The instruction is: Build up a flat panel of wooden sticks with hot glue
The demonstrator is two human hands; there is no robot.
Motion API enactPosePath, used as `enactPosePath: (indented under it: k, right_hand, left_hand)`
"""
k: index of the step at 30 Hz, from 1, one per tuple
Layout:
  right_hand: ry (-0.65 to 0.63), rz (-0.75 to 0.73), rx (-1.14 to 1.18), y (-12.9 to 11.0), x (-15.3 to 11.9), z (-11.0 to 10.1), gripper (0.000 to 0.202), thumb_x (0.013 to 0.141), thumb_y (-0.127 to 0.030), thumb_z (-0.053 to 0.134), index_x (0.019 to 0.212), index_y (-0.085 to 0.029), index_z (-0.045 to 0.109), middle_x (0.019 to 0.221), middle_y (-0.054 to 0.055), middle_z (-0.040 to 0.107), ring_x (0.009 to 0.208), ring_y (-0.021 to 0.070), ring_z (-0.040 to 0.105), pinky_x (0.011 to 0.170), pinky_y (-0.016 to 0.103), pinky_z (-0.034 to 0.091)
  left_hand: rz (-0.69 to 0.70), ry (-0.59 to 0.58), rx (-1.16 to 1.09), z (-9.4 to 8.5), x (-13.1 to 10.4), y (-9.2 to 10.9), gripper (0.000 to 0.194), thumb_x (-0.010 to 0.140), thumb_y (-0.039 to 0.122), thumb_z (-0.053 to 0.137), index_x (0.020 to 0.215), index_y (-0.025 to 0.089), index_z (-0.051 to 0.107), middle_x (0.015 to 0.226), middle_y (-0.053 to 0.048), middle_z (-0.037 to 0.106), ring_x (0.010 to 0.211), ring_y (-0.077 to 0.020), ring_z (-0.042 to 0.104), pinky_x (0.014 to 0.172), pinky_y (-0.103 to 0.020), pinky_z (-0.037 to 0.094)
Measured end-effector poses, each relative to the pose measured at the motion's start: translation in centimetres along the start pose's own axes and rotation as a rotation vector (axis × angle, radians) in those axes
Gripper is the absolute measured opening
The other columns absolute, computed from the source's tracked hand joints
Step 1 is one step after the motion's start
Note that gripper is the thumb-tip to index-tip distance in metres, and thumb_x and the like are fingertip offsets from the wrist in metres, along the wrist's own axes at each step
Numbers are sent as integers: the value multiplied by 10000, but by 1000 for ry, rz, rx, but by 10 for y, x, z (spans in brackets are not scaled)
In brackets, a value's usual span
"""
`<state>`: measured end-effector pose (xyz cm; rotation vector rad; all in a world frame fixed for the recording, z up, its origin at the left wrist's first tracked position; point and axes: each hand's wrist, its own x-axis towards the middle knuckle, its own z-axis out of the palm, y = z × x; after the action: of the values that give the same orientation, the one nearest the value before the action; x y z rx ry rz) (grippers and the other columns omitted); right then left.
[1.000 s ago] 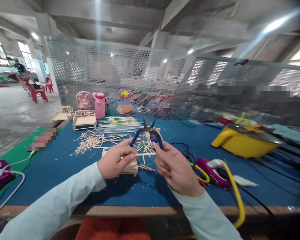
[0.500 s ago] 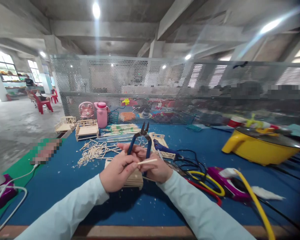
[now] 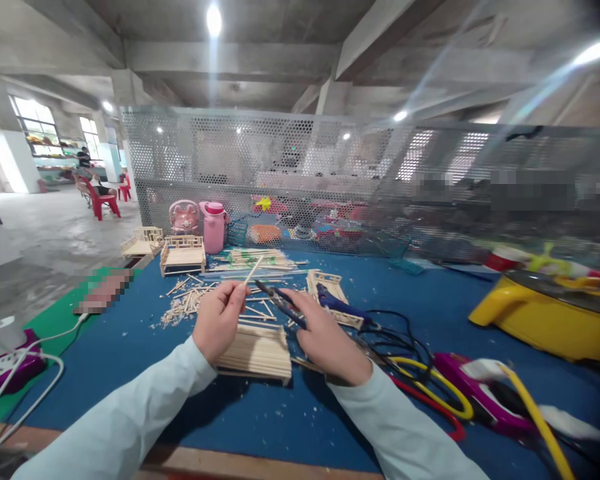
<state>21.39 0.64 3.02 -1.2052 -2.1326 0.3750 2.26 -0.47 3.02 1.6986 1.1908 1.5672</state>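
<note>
My left hand pinches a thin wooden stick that points up and to the right. My right hand is wrapped round the blue handles of a pair of pliers. The jaws point left, close to the lower end of the stick; whether they touch it I cannot tell. Below both hands lies a flat panel of wooden sticks joined side by side. Behind it, cut stick pieces and scraps are scattered.
Small wooden bed-like models stand at the back left, near a pink bottle. A blue glue gun rests against another wooden model. Black cables, a purple power strip and a yellow electric pan occupy the right.
My hands have moved apart. The pliers, upright between them before, now lie in my right hand with jaws toward the left. The stick has swung upward in my left hand.
</note>
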Motion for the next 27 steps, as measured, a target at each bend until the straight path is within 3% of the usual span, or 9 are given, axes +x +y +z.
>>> enactPosePath:
  k: [6,12,21,27]
  right_hand:
    - [-67,-22,-45,-7,-1,3,732,536,20,361,1246,-145,429,1114,105,524,1063,210,475,954,390,354]
    - [-77,-36,-56,-13,-2,0,709,537,32,352,1207,-172,457,1018,73,533,990,198,493,902,356,376]
    - [-60,-17,-144,-20,-2,2,297,622,-57,416,876,-168,524,750,20,540,680,166,471,628,274,351]
    - [30,-54,-153,-16,-4,16,308,598,-72,464,886,-170,513,843,53,577,770,189,507,696,287,381]
  left_hand:
    - [33,-40,39,1,-4,4,307,853,391,404,740,161,572,526,37,473,509,-107,442,525,-223,352]
    - [81,-116,110,1,-6,3,307,870,334,380,710,159,574,543,30,484,527,-109,457,542,-223,357]
    - [63,-217,87,1,-8,6,248,840,292,388,687,160,532,563,36,448,547,-106,421,536,-220,333]
    - [67,-151,276,3,-9,2,362,833,402,396,556,176,449,475,49,368,476,-99,345,483,-232,253]
